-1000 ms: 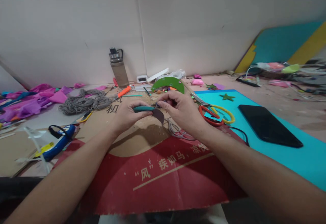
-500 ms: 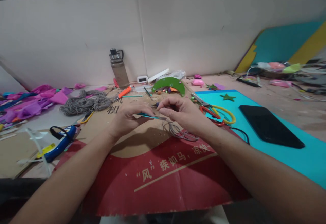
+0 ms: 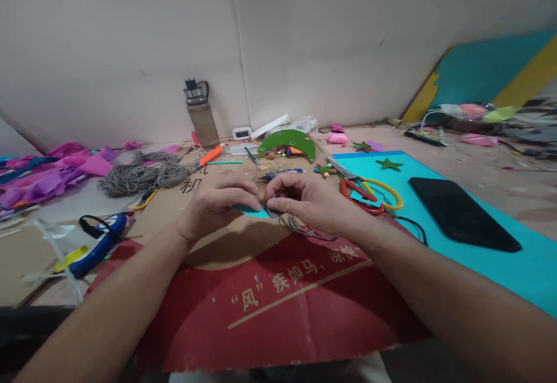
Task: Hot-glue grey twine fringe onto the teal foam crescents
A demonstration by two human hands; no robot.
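Between the thumb and fingers of my left hand [image 3: 224,200] is a small flat blue piece [image 3: 255,212], mostly covered by the fingers. My right hand [image 3: 300,200] pinches grey cord right at the edge of that piece; the fingertips hide how the two meet. A loose length of the grey cord [image 3: 304,230] trails below my right hand onto the cardboard [image 3: 278,290]. Both hands are close together, just above the board. Scissors [image 3: 369,191] with red and yellow handles lie beside my right wrist.
A grey cord bundle [image 3: 143,171] and a blue tool with a black cable [image 3: 98,249] lie left. Behind the hands are an orange-handled cutter [image 3: 211,155], a green crescent [image 3: 289,137] and a bottle [image 3: 202,119]. A phone [image 3: 463,213] and green star [image 3: 389,165] rest on a blue sheet [image 3: 439,275].
My right hand has moved in against the blue piece, its fingertips now at the edge beside my left hand. The blue piece has tilted, showing more of its flat face.
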